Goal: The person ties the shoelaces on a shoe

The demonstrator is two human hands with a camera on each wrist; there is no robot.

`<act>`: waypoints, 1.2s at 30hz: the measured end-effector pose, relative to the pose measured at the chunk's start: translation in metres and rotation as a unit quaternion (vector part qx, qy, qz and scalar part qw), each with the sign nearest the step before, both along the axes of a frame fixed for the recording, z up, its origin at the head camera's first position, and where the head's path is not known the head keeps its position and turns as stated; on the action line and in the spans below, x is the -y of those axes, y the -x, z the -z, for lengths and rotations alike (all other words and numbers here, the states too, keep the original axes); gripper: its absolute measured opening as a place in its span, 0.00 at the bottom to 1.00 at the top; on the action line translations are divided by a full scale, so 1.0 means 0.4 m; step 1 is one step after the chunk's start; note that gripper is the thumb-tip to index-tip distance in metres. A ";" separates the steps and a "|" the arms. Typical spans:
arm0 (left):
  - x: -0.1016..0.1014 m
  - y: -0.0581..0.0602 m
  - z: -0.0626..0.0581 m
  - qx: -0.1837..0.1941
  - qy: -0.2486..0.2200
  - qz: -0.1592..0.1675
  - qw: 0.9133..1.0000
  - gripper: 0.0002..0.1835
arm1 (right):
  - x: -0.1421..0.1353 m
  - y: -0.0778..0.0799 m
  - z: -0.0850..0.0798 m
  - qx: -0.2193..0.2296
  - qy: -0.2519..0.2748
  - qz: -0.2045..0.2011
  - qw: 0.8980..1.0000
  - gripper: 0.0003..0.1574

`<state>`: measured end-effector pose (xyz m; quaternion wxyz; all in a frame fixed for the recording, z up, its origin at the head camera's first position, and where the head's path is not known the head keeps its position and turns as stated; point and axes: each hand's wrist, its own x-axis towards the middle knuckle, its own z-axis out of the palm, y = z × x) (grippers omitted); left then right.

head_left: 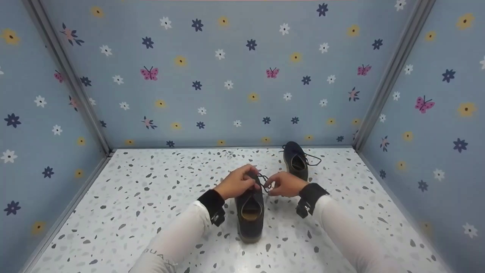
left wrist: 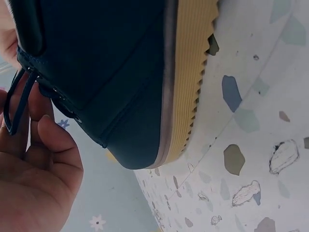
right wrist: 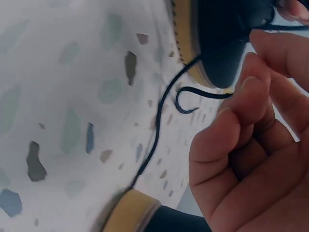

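A dark shoe (head_left: 250, 231) with a pale ridged sole stands on the speckled surface, toe pointing away from me. Over its lacing my left hand (head_left: 235, 182) pinches the dark shoelace (left wrist: 21, 106), a loop of which lies against the fingers in the left wrist view. Just right of the shoe, my right hand (head_left: 288, 184) has its fingers curled and pinches the lace too; a loose lace end (right wrist: 186, 99) sticks out below the fingertips in the right wrist view. My hands partly cover the shoe's front in the head view.
Another dark shoe (head_left: 292, 148) stands farther back to the right, its own laces spread loosely. A flowered blue panel (head_left: 235, 76) rises behind, with similar panels at left and right. The surface (head_left: 151, 212) is white with grey specks.
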<state>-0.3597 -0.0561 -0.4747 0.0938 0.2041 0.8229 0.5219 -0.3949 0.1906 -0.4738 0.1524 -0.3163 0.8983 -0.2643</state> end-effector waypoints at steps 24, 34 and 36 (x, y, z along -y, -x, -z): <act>0.014 0.009 -0.013 -0.046 0.064 0.019 0.997 0.09 | -0.054 -0.025 -0.051 -0.024 -0.022 0.021 0.999 0.10; 0.031 0.013 -0.024 -0.075 0.106 0.022 0.991 0.06 | -0.076 -0.023 -0.090 -0.057 -0.024 0.028 0.998 0.09; 0.031 0.014 -0.024 -0.081 0.110 0.019 0.990 0.06 | -0.078 -0.023 -0.096 -0.056 -0.024 0.032 0.998 0.09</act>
